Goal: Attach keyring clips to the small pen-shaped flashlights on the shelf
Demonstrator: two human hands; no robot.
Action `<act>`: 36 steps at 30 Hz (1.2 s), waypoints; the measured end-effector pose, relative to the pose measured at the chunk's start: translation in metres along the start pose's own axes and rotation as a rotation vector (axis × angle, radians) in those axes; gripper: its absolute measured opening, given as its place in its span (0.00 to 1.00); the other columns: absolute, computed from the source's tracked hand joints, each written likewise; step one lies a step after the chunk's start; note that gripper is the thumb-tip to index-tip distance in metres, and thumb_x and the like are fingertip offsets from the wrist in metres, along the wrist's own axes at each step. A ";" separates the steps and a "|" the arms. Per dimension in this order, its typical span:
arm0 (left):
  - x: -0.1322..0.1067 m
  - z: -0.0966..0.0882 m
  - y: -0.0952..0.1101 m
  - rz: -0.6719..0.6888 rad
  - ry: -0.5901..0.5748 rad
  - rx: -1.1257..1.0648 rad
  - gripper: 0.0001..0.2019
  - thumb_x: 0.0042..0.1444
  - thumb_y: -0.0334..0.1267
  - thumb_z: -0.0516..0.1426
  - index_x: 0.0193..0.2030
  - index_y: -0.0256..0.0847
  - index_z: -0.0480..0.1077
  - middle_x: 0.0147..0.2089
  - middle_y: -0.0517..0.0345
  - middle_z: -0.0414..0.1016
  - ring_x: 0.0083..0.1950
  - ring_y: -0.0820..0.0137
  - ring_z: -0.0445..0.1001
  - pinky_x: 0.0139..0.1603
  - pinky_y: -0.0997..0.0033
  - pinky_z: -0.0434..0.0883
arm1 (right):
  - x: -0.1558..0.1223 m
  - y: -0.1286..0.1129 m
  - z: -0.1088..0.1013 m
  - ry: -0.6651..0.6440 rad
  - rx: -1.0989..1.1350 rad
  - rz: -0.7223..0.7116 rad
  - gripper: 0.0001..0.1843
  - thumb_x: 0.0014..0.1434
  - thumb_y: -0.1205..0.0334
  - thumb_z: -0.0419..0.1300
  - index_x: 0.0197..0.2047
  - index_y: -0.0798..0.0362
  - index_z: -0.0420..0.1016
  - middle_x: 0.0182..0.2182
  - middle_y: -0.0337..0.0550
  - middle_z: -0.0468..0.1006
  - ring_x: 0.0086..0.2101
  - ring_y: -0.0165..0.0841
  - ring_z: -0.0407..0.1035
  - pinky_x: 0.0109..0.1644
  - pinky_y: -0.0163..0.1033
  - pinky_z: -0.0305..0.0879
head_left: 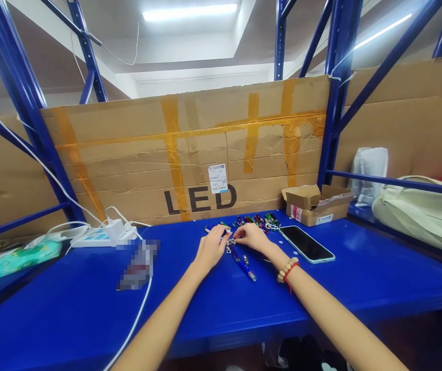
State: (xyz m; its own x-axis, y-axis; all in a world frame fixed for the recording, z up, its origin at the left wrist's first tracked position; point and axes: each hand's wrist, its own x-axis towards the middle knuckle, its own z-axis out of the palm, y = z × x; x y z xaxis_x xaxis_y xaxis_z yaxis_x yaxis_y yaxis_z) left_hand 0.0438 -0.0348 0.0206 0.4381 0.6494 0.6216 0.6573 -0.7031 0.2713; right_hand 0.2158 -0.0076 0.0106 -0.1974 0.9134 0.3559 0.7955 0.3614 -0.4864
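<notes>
My left hand (213,246) is closed, its fingers bent down and together at the end of a small bunch of metal pieces (231,243). Facing it, my right hand (255,237) pinches at the same bunch from the other side; what lies between the fingertips is too small to make out. Just below them a slim blue pen-like tube (247,269) with a silver end rests on the table, a short metallic piece (246,260) beside it. Beyond my hands lies a row of similar small tubes (259,221) in red, green and dark colours.
A phone (306,244) lies right of my hands, with an open cardboard box (316,206) behind it. On the left are a power strip (99,236), a white cable (146,296) and a green packet (27,258). Cardboard (135,170) and blue posts (331,123) border the blue table (190,314).
</notes>
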 end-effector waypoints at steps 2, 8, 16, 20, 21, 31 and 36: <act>0.001 0.001 -0.001 -0.040 -0.029 0.023 0.10 0.61 0.41 0.43 0.40 0.43 0.63 0.42 0.59 0.69 0.46 0.72 0.67 0.40 0.75 0.65 | 0.001 -0.002 -0.001 0.065 0.076 -0.035 0.06 0.45 0.64 0.62 0.29 0.52 0.78 0.27 0.41 0.79 0.29 0.32 0.70 0.32 0.33 0.62; 0.001 0.006 -0.013 -0.212 -0.115 0.112 0.11 0.60 0.41 0.43 0.42 0.45 0.64 0.44 0.58 0.66 0.43 0.72 0.69 0.35 0.75 0.66 | 0.008 -0.012 0.001 0.211 0.572 -0.134 0.14 0.48 0.55 0.60 0.33 0.57 0.78 0.32 0.46 0.79 0.32 0.34 0.72 0.38 0.37 0.67; -0.001 0.006 -0.015 -0.163 -0.139 0.094 0.11 0.60 0.42 0.44 0.43 0.45 0.64 0.43 0.59 0.66 0.44 0.71 0.69 0.38 0.74 0.66 | 0.006 -0.018 0.006 0.103 0.690 -0.135 0.18 0.42 0.52 0.63 0.31 0.59 0.77 0.30 0.46 0.79 0.29 0.32 0.71 0.37 0.38 0.68; -0.001 0.007 -0.014 -0.152 -0.150 0.097 0.12 0.60 0.44 0.43 0.42 0.45 0.64 0.42 0.59 0.67 0.45 0.70 0.68 0.39 0.74 0.66 | 0.005 -0.019 0.005 0.104 0.669 -0.147 0.19 0.42 0.51 0.63 0.31 0.59 0.77 0.30 0.46 0.78 0.28 0.31 0.70 0.34 0.37 0.67; -0.001 0.007 -0.014 -0.152 -0.150 0.097 0.12 0.60 0.44 0.43 0.42 0.45 0.64 0.42 0.59 0.67 0.45 0.70 0.68 0.38 0.74 0.66 | 0.005 -0.019 0.005 0.093 0.667 -0.145 0.19 0.43 0.50 0.62 0.32 0.59 0.77 0.30 0.46 0.78 0.28 0.31 0.70 0.34 0.36 0.67; -0.001 0.002 -0.008 -0.239 -0.070 0.126 0.12 0.61 0.44 0.43 0.40 0.45 0.64 0.41 0.59 0.68 0.43 0.71 0.69 0.34 0.76 0.63 | 0.001 -0.025 0.003 0.141 0.635 -0.115 0.21 0.48 0.48 0.57 0.31 0.59 0.75 0.25 0.43 0.75 0.20 0.24 0.61 0.23 0.32 0.58; -0.001 0.002 -0.007 -0.257 -0.099 0.194 0.13 0.61 0.44 0.43 0.40 0.44 0.65 0.42 0.57 0.68 0.44 0.70 0.69 0.32 0.76 0.63 | 0.000 -0.026 0.000 0.025 0.620 -0.100 0.21 0.50 0.47 0.55 0.31 0.59 0.76 0.22 0.40 0.73 0.16 0.23 0.57 0.20 0.31 0.55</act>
State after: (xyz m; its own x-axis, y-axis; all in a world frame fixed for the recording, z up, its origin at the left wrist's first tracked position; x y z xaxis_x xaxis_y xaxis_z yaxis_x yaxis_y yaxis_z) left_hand 0.0404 -0.0300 0.0170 0.2938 0.8302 0.4738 0.8544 -0.4503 0.2593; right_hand 0.1955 -0.0170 0.0229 -0.2340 0.8678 0.4383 0.2922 0.4928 -0.8196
